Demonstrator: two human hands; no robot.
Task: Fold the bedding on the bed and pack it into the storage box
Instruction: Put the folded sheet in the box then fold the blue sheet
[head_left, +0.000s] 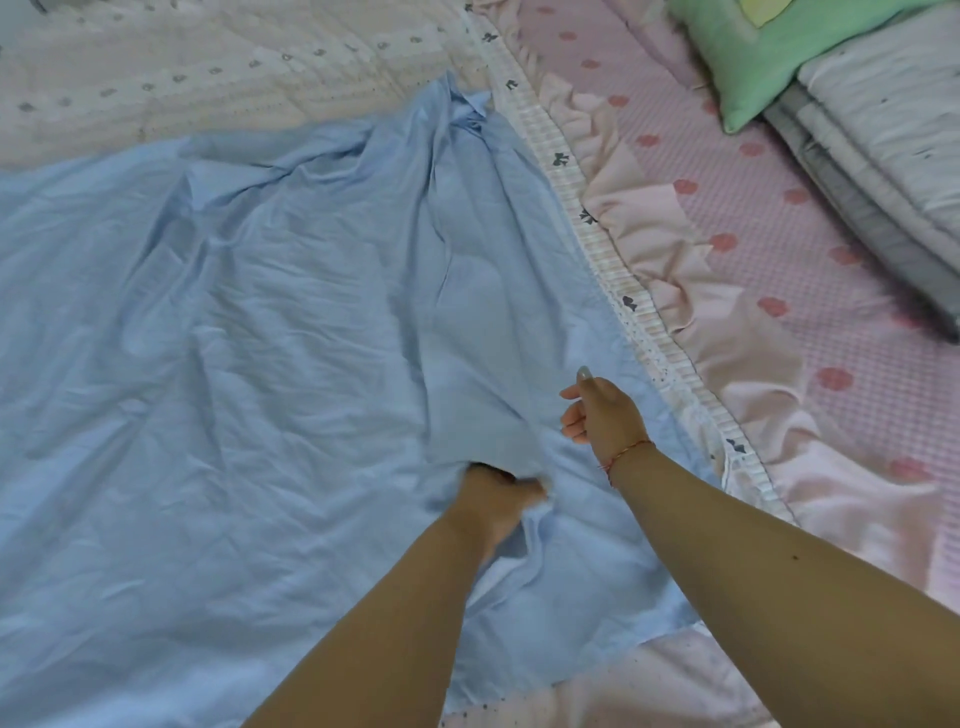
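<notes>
On the bed, a light blue sheet (249, 332) lies rumpled; the left hand (496, 493) grips a fold, the right hand (597, 410) hovers just beside, fingers loosely curled, holding nothing

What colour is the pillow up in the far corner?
The pillow is mint green with a pale yellow patch, seen in the head view at top right.
</notes>
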